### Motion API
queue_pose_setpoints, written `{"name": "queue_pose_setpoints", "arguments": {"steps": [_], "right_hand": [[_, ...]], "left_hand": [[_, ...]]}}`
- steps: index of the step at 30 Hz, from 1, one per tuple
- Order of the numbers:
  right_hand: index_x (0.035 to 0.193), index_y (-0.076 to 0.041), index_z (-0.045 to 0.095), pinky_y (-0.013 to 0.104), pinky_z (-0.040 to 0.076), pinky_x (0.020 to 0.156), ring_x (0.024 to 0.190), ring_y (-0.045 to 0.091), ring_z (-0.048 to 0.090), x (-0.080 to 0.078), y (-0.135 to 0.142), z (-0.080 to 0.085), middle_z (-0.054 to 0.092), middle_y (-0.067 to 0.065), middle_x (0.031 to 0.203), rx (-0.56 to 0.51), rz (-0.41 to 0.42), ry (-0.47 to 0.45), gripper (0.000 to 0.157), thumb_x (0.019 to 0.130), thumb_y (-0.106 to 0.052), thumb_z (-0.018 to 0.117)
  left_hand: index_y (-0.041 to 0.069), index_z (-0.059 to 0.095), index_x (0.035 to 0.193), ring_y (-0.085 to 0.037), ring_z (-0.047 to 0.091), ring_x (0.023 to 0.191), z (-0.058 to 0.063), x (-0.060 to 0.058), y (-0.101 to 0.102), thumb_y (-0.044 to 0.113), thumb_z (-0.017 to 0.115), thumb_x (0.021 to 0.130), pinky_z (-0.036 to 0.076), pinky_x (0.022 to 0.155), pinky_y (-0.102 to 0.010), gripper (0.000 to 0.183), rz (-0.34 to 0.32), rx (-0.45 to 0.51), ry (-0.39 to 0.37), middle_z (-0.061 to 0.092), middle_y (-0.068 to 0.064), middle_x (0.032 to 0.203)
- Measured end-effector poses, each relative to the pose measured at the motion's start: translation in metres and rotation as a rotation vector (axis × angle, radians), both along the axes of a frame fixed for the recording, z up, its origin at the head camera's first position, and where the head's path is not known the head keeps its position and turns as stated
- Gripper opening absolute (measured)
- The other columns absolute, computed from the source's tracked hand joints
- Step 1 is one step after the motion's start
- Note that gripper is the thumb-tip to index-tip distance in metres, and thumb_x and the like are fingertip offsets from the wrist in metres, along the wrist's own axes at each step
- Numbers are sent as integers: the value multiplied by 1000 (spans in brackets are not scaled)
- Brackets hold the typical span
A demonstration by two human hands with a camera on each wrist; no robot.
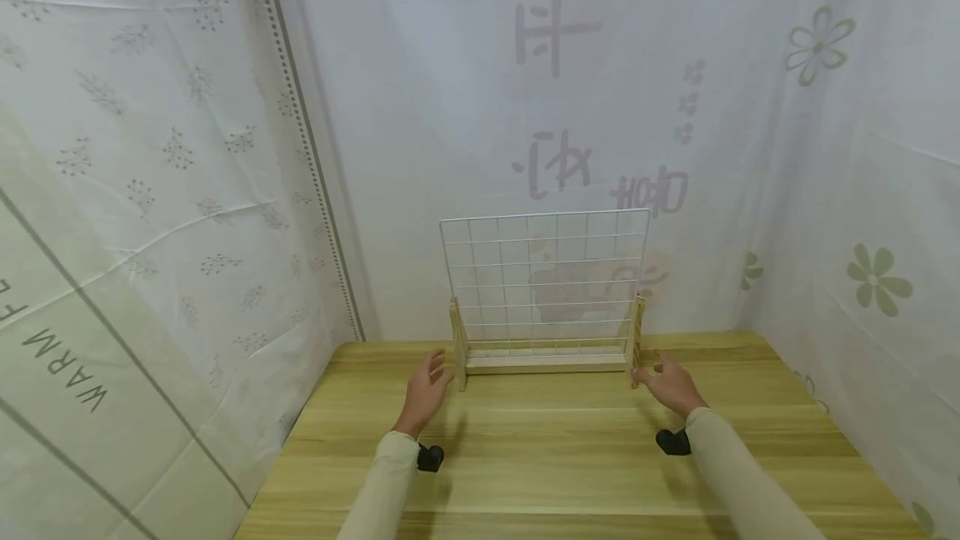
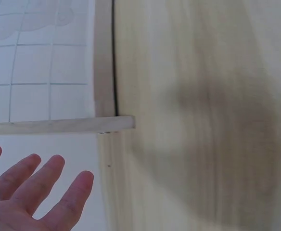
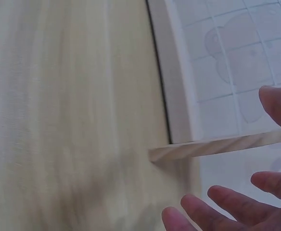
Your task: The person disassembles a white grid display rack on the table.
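A white wire grid rack (image 1: 543, 273) stands upright in a wooden base (image 1: 546, 363) at the back of the table. My left hand (image 1: 426, 390) is beside the base's left side piece (image 1: 458, 344), fingers spread and holding nothing. In the left wrist view those fingers (image 2: 49, 185) are apart from the wood. My right hand (image 1: 671, 386) is by the right side piece (image 1: 636, 332), its thumb on the inner side and the other fingers outside. The right wrist view shows the thumb (image 3: 278, 106) and fingers loosely extended around the side piece, with gaps between.
The wood-grain table (image 1: 540, 465) runs forward from the rack. Behind it hangs a pale printed curtain (image 1: 420, 132), with more patterned cloth at the left (image 1: 180, 148) and right (image 1: 877, 190). A dark device (image 1: 430, 458) sits at the left wrist, another dark device (image 1: 672, 442) at the right.
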State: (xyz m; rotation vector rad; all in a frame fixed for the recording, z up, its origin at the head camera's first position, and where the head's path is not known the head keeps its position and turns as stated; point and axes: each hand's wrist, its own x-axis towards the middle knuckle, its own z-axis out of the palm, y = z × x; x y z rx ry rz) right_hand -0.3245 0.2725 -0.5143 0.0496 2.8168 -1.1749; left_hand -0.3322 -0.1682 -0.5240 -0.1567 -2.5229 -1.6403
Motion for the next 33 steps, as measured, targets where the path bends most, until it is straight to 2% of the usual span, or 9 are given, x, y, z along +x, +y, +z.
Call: {"name": "queue_pose_setpoints", "arguments": {"steps": [6,13,22,27,33], "right_hand": [[155,11,9,68,41,105,135,61,37,-7,3,17,30,44,151,-7,3,-4,83,105,-42,47],[156,11,7,68,39,106,137,61,34,-18,5,33,26,44,152,-8,17,-4,79,106,-39,43],[155,13,9,66,41,106,134,60,39,-35,-2,64,32,45,149,54,21,74,71,107,-30,41],[156,11,9,66,41,106,135,58,39,-43,-6,79,33,44,149,72,17,118,69,107,-27,41],[156,10,9,65,43,104,133,57,42,-53,-10,86,34,43,149,90,17,133,70,107,-25,42]], "left_hand": [[10,39,152,-48,46,139,13,-11,3,18,53,103,45,108,-60,51,1,13,-4,42,-30,153],[11,40,151,-49,45,139,30,-26,3,19,53,103,44,109,-61,50,-4,10,-8,41,-28,154],[13,31,157,-48,43,141,49,-46,10,21,50,103,43,110,-60,58,9,-5,-20,37,-28,157],[12,24,160,-48,39,144,57,-54,16,21,50,103,40,113,-60,63,8,10,-27,32,-28,160],[8,24,159,-43,32,149,61,-60,21,19,53,102,38,115,-58,65,12,16,-24,33,-26,160]]}}
